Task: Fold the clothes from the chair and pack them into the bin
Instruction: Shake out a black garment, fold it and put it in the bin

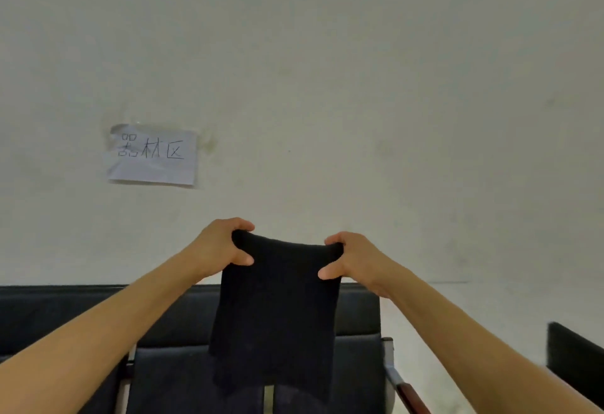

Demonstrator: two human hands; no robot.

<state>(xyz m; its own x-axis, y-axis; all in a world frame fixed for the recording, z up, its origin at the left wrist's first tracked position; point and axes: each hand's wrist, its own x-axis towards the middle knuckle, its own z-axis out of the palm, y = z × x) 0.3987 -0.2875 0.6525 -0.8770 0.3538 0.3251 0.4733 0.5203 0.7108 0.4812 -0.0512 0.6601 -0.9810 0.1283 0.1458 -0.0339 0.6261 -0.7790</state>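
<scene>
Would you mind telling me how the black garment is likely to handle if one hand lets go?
Probably floppy: the black garment hangs limp below the left hand and right hand. Likely light, since finger pinches alone hold it. A released corner would probably droop.

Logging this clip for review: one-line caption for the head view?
Both hands, left and right, hold a black garment up by its top corners before dark chairs.
</scene>
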